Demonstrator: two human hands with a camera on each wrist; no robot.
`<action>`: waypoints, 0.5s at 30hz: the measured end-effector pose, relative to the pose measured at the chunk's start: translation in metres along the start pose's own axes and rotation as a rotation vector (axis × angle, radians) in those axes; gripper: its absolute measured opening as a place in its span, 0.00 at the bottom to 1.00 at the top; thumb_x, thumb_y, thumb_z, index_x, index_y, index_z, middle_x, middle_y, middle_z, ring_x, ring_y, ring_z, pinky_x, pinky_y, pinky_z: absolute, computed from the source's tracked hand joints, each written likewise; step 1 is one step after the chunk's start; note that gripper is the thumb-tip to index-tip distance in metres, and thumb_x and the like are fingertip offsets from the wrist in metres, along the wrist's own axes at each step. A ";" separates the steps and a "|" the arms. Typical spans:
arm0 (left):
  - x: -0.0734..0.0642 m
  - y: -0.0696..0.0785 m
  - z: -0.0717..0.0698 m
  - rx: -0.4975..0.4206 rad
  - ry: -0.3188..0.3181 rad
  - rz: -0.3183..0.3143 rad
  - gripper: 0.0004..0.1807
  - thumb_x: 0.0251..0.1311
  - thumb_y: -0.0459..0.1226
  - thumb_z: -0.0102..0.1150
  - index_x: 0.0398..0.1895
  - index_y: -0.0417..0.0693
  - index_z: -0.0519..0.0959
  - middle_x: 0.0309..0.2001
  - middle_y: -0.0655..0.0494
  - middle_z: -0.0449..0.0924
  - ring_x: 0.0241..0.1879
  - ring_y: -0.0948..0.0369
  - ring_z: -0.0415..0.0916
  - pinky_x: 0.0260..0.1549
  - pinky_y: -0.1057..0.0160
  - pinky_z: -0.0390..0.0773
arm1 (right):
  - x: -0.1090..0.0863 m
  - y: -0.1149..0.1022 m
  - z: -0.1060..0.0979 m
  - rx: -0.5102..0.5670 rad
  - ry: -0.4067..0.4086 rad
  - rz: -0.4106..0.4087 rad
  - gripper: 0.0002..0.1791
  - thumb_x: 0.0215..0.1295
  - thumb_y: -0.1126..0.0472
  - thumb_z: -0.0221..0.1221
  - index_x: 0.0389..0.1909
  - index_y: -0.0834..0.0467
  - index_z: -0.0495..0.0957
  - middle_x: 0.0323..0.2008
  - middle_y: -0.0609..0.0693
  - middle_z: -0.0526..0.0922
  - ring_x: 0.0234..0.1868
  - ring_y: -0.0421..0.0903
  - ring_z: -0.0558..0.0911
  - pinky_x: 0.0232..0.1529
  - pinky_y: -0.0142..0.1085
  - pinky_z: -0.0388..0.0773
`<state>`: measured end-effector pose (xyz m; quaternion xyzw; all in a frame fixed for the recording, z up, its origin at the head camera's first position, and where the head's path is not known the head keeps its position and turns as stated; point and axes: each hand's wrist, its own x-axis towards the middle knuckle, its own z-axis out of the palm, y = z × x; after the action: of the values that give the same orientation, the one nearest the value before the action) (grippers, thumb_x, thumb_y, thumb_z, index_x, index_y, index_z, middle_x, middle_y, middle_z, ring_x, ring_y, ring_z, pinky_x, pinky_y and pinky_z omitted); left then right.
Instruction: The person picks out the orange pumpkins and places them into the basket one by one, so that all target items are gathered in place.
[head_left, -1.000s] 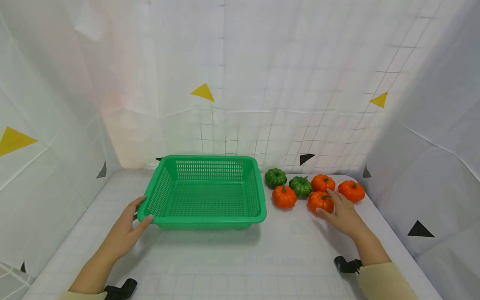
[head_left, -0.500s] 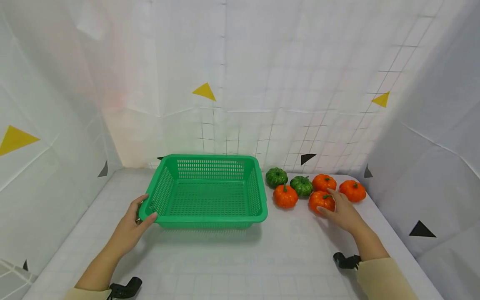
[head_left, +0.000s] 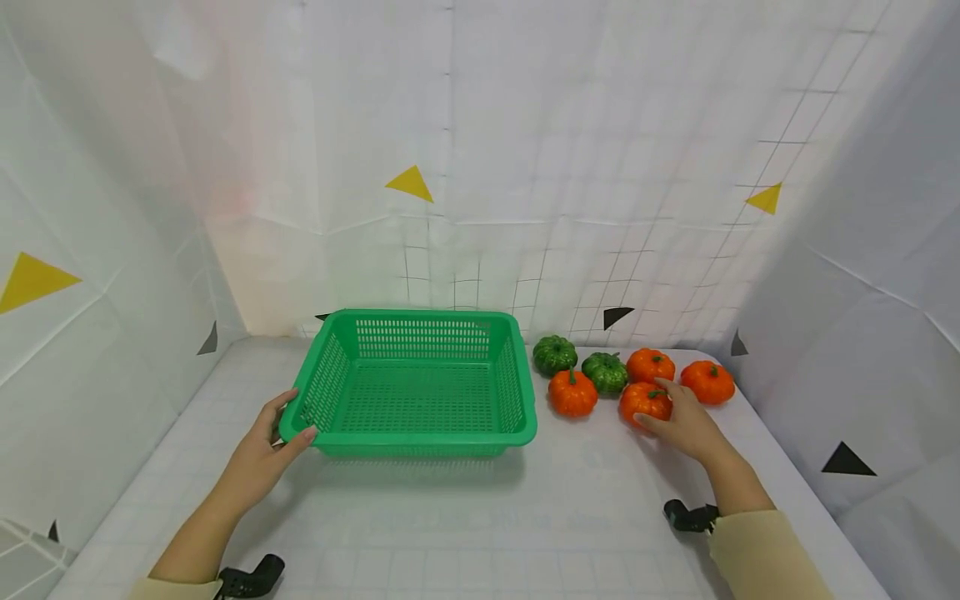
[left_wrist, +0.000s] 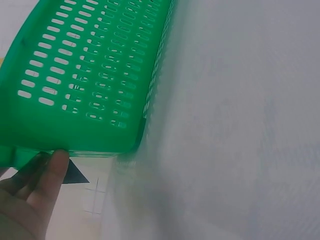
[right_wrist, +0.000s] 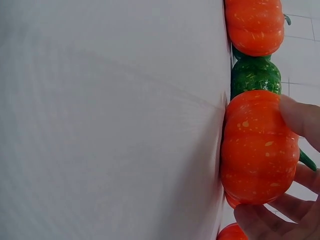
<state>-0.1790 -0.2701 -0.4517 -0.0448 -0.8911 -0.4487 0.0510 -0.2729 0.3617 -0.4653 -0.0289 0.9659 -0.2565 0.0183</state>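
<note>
A green plastic basket (head_left: pixel 420 439) with slotted sides stands on the white table, with nothing inside it. My left hand (head_left: pixel 258 458) holds its front left corner, thumb on the rim and fingers at the outer side. On the right, my right hand (head_left: pixel 688 423) grips a small orange pumpkin (head_left: pixel 642 403) with a green stem. In the right wrist view, thumb and fingers lie on opposite sides of that pumpkin (right_wrist: pixel 260 150), which rests on the table. Another orange pumpkin (head_left: pixel 650 365) is right behind it, and one more orange pumpkin (head_left: pixel 708 382) sits to the right.
Between the basket and my right hand are two green pumpkins, one at the back (head_left: pixel 554 356) and one nearer (head_left: pixel 604 372), plus an orange pumpkin (head_left: pixel 573 394) in front. White sheets (head_left: pixel 480 125) with yellow and black triangles enclose the table.
The view has shifted slightly. My left thumb has come a little further onto the basket's rim. My right hand stays at the same orange pumpkin, its fingers slightly closer round it.
</note>
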 end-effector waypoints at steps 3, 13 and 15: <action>0.000 0.001 0.000 -0.003 -0.001 -0.004 0.44 0.72 0.47 0.56 0.80 0.44 0.44 0.71 0.26 0.56 0.65 0.32 0.65 0.53 0.39 0.75 | 0.000 -0.001 -0.002 0.006 -0.009 0.016 0.54 0.63 0.40 0.65 0.74 0.72 0.51 0.67 0.80 0.55 0.65 0.77 0.60 0.61 0.72 0.57; -0.001 0.005 -0.002 0.004 -0.004 -0.008 0.44 0.72 0.47 0.56 0.80 0.42 0.45 0.71 0.26 0.57 0.65 0.31 0.63 0.54 0.37 0.73 | -0.002 -0.003 -0.004 0.035 -0.027 0.057 0.54 0.62 0.41 0.66 0.72 0.73 0.54 0.67 0.78 0.57 0.66 0.75 0.60 0.62 0.70 0.59; -0.001 0.005 -0.002 0.002 -0.005 -0.010 0.44 0.72 0.48 0.56 0.80 0.42 0.45 0.71 0.27 0.57 0.65 0.31 0.63 0.54 0.37 0.73 | -0.001 -0.002 -0.003 0.039 -0.025 0.056 0.54 0.62 0.40 0.66 0.72 0.73 0.54 0.67 0.77 0.58 0.65 0.75 0.61 0.61 0.70 0.60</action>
<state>-0.1777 -0.2683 -0.4464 -0.0415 -0.8919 -0.4478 0.0463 -0.2718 0.3615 -0.4613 -0.0048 0.9609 -0.2743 0.0379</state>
